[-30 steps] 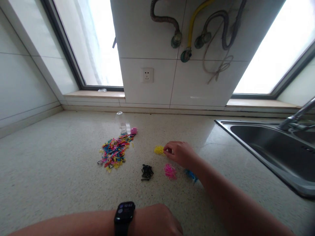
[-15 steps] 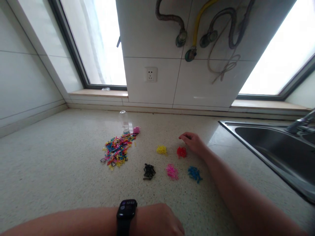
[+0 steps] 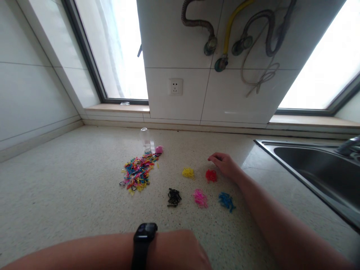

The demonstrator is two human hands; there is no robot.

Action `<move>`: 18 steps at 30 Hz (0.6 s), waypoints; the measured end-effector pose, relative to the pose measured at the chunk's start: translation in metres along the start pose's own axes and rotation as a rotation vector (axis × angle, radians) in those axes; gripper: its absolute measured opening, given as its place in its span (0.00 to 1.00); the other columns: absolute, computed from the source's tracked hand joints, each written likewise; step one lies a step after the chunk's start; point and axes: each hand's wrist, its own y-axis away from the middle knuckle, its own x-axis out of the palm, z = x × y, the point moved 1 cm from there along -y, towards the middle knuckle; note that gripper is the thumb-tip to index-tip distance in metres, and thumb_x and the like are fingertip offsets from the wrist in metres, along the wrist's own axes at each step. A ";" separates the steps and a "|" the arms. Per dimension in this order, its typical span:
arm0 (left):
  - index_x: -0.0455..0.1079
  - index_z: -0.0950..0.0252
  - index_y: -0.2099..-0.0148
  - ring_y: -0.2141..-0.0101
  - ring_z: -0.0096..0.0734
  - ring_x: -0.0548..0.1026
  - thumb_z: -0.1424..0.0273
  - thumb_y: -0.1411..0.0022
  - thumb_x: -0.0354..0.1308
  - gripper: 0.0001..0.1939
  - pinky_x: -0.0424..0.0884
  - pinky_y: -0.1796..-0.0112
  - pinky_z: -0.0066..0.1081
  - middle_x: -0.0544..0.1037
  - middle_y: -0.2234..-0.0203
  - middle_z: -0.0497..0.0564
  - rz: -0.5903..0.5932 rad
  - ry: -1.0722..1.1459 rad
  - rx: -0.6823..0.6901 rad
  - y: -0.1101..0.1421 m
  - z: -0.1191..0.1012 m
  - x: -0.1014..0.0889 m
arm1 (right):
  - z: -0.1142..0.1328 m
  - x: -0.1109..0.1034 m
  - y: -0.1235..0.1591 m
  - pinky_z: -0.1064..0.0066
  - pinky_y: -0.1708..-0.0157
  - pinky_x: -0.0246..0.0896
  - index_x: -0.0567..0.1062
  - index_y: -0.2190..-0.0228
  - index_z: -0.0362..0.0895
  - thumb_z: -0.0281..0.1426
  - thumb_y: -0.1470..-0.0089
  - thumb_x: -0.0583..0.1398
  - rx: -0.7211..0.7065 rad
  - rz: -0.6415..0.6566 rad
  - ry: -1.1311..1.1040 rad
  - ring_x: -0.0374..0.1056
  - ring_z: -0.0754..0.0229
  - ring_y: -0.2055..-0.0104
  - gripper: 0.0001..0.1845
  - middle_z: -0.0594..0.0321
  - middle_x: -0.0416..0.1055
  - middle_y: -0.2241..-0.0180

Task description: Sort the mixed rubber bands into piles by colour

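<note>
My right hand (image 3: 225, 164) rests on the speckled counter (image 3: 70, 180) just right of a small red pile of rubber bands (image 3: 211, 175), fingers curled loosely with nothing visible in them. Near it lie a yellow pile (image 3: 188, 172), a black pile (image 3: 174, 197), a pink pile (image 3: 200, 198) and a blue pile (image 3: 226, 201). A larger mixed-colour heap (image 3: 138, 171) spreads to the left, below a tipped clear jar (image 3: 146, 140) and its pink lid (image 3: 159, 149). My left hand (image 3: 177, 251), a black watch (image 3: 143, 240) on the wrist, lies at the bottom edge with its fingers cut off.
A steel sink (image 3: 317, 176) with a tap (image 3: 348, 144) takes up the right side of the counter. The tiled wall behind carries a socket (image 3: 175, 86) and several hoses (image 3: 227, 33). Windows with sills stand at both sides.
My right hand left the yellow pile and moved right to rest beside the red pile, which it had hidden before. The view has shifted slightly. My left arm stays put.
</note>
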 end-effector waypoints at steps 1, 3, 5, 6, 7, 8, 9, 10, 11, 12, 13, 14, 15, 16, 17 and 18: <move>0.62 0.63 0.74 0.74 0.25 0.71 0.69 0.33 0.52 0.14 0.62 0.78 0.30 0.76 0.75 0.46 -0.014 -0.031 -0.002 0.000 -0.005 -0.013 | -0.001 0.000 0.000 0.70 0.73 0.55 0.80 0.69 0.40 0.42 0.47 0.56 0.001 -0.003 0.003 0.62 0.60 0.72 0.19 0.61 0.72 0.76; 0.71 0.61 0.61 0.71 0.25 0.73 0.67 0.34 0.54 0.06 0.63 0.75 0.29 0.78 0.72 0.44 -0.030 -0.070 -0.048 -0.001 -0.014 -0.046 | -0.001 -0.001 -0.001 0.70 0.73 0.54 0.80 0.69 0.40 0.42 0.47 0.56 0.007 -0.010 0.009 0.62 0.61 0.73 0.19 0.61 0.71 0.76; 0.74 0.59 0.55 0.72 0.24 0.74 0.66 0.35 0.55 0.09 0.64 0.72 0.28 0.78 0.73 0.43 -0.073 -0.144 -0.207 0.002 -0.015 -0.083 | -0.001 -0.001 -0.001 0.70 0.74 0.54 0.80 0.69 0.39 0.42 0.47 0.56 0.017 -0.018 0.014 0.60 0.62 0.75 0.20 0.62 0.70 0.78; 0.75 0.59 0.55 0.72 0.24 0.73 0.66 0.34 0.54 0.10 0.64 0.70 0.27 0.78 0.73 0.45 -0.072 -0.187 -0.287 0.006 -0.011 -0.101 | 0.000 -0.001 -0.001 0.70 0.74 0.53 0.80 0.69 0.39 0.42 0.48 0.56 0.021 -0.018 0.014 0.59 0.62 0.75 0.20 0.63 0.69 0.78; 0.76 0.60 0.55 0.73 0.24 0.72 0.66 0.34 0.54 0.11 0.64 0.69 0.27 0.77 0.75 0.45 -0.087 -0.221 -0.383 0.012 -0.005 -0.119 | 0.001 -0.001 -0.001 0.70 0.75 0.52 0.80 0.69 0.39 0.42 0.48 0.56 0.023 -0.017 0.015 0.58 0.62 0.75 0.20 0.64 0.67 0.79; 0.76 0.60 0.54 0.73 0.23 0.72 0.65 0.33 0.53 0.12 0.64 0.69 0.27 0.77 0.74 0.46 -0.092 -0.246 -0.480 0.020 0.002 -0.134 | 0.002 -0.001 -0.001 0.70 0.75 0.51 0.80 0.69 0.39 0.43 0.48 0.56 0.028 -0.013 0.015 0.57 0.62 0.76 0.21 0.65 0.66 0.80; 0.76 0.60 0.53 0.74 0.23 0.70 0.63 0.33 0.53 0.13 0.63 0.69 0.26 0.76 0.75 0.46 -0.090 -0.289 -0.584 0.030 0.012 -0.148 | 0.003 -0.001 -0.001 0.70 0.76 0.50 0.79 0.69 0.39 0.43 0.49 0.56 0.034 -0.010 0.014 0.56 0.63 0.77 0.21 0.66 0.64 0.81; 0.76 0.59 0.53 0.75 0.23 0.68 0.60 0.33 0.53 0.14 0.61 0.70 0.26 0.75 0.76 0.45 -0.085 -0.344 -0.706 0.041 0.022 -0.160 | 0.004 -0.001 -0.001 0.70 0.76 0.49 0.79 0.69 0.39 0.44 0.49 0.56 0.040 -0.005 0.012 0.55 0.63 0.77 0.22 0.67 0.62 0.81; 0.77 0.61 0.55 0.76 0.23 0.67 0.60 0.34 0.53 0.15 0.59 0.72 0.26 0.74 0.77 0.46 -0.099 -0.375 -0.767 0.053 0.033 -0.170 | 0.004 -0.001 -0.001 0.70 0.76 0.48 0.79 0.69 0.38 0.44 0.49 0.56 0.044 -0.002 0.009 0.54 0.63 0.78 0.22 0.68 0.61 0.82; 0.77 0.63 0.56 0.77 0.23 0.65 0.60 0.34 0.53 0.15 0.58 0.73 0.27 0.75 0.77 0.47 -0.109 -0.397 -0.809 0.066 0.043 -0.178 | 0.004 -0.001 -0.001 0.70 0.77 0.48 0.79 0.69 0.38 0.44 0.49 0.56 0.047 0.000 0.007 0.53 0.64 0.78 0.22 0.69 0.60 0.82; 0.77 0.64 0.58 0.77 0.22 0.64 0.61 0.35 0.54 0.15 0.56 0.73 0.27 0.75 0.76 0.48 -0.115 -0.416 -0.847 0.078 0.053 -0.184 | 0.004 -0.001 -0.001 0.70 0.77 0.47 0.79 0.69 0.38 0.45 0.49 0.56 0.048 0.000 0.005 0.53 0.64 0.78 0.22 0.69 0.59 0.83; 0.78 0.65 0.59 0.79 0.22 0.62 0.62 0.35 0.53 0.15 0.55 0.74 0.28 0.75 0.77 0.48 -0.119 -0.434 -0.887 0.089 0.061 -0.188 | 0.004 -0.001 -0.001 0.70 0.77 0.47 0.79 0.69 0.39 0.45 0.49 0.56 0.048 -0.001 0.003 0.53 0.64 0.79 0.22 0.69 0.59 0.83; 0.78 0.65 0.61 0.80 0.21 0.61 0.62 0.36 0.54 0.15 0.53 0.75 0.28 0.74 0.79 0.48 -0.112 -0.441 -0.921 0.100 0.069 -0.190 | 0.003 -0.001 -0.002 0.71 0.77 0.47 0.79 0.69 0.39 0.44 0.49 0.56 0.046 -0.002 0.001 0.53 0.64 0.79 0.22 0.69 0.58 0.83; 0.78 0.65 0.62 0.81 0.21 0.60 0.63 0.38 0.55 0.14 0.53 0.76 0.28 0.74 0.80 0.47 -0.102 -0.445 -0.949 0.109 0.076 -0.191 | 0.002 -0.001 -0.002 0.71 0.77 0.47 0.79 0.69 0.39 0.44 0.49 0.56 0.046 -0.002 -0.001 0.53 0.64 0.79 0.22 0.69 0.58 0.83; 0.78 0.65 0.64 0.81 0.21 0.60 0.64 0.39 0.56 0.13 0.52 0.76 0.28 0.73 0.81 0.47 -0.088 -0.444 -0.971 0.117 0.082 -0.191 | 0.001 -0.001 -0.002 0.71 0.77 0.46 0.79 0.69 0.39 0.44 0.49 0.56 0.046 -0.003 -0.004 0.53 0.65 0.79 0.21 0.69 0.59 0.83; 0.79 0.64 0.65 0.81 0.21 0.60 0.64 0.41 0.57 0.12 0.52 0.77 0.28 0.73 0.81 0.47 -0.073 -0.438 -0.987 0.124 0.087 -0.190 | 0.000 -0.001 -0.002 0.71 0.77 0.47 0.79 0.69 0.39 0.44 0.49 0.56 0.045 -0.003 -0.006 0.53 0.65 0.79 0.21 0.69 0.59 0.83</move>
